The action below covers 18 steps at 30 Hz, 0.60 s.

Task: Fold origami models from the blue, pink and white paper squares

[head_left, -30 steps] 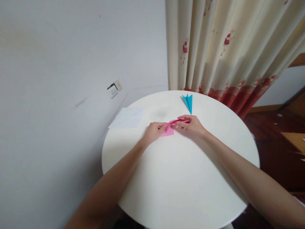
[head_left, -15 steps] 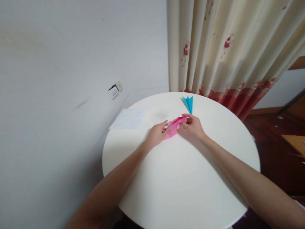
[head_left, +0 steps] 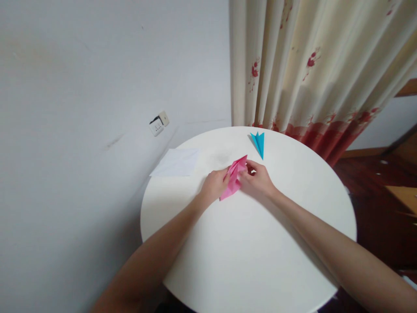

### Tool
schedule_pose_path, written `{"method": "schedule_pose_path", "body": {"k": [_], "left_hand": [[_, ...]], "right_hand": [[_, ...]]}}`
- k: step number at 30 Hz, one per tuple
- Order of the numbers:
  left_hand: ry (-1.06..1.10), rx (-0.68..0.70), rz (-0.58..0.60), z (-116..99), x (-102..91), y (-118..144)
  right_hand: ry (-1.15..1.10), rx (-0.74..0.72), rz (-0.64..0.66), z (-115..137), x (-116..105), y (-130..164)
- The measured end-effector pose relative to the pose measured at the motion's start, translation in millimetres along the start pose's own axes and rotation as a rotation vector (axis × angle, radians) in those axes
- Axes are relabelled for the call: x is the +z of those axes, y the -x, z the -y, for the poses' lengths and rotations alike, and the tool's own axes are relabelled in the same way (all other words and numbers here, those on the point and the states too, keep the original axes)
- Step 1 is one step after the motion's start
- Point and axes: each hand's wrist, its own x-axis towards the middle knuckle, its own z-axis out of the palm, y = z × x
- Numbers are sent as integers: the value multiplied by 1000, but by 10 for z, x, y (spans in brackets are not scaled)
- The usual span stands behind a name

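A folded sheet of pink paper (head_left: 233, 182) is held up between my two hands, above the round white table (head_left: 247, 256). My left hand (head_left: 213, 186) grips its left side, with the fingertips partly hidden behind the paper. On the other side, my right hand (head_left: 257, 176) pinches the right edge, thumb and fingers curled together. Creases run along the paper's length, and it slants from lower left to upper right. Just beyond my right hand lies a blue folded paper plane (head_left: 259, 144), its narrow tip pointing toward me.
White paper (head_left: 176, 162) lies at the table's left edge, beside the wall. A socket (head_left: 157, 127) is fixed to that wall. Behind the table hangs a cream curtain (head_left: 293, 65) with red flowers. A wooden piece (head_left: 404, 196) stands over the dark floor at the right.
The pink paper has turned more upright, its far end swinging left. My right hand has shifted left and closer to my left hand. The blue paper has stayed put.
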Motion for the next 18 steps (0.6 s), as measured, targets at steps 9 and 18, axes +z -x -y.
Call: {"method": "schedule_pose_path", "body": {"k": [9, 18], "left_hand": [[-55, -84, -90, 2, -3, -21], [-78, -69, -98, -64, 45, -15]], "right_hand": [[-248, 404, -7, 31, 210, 87], [-202, 297, 90, -61, 287, 145]]}}
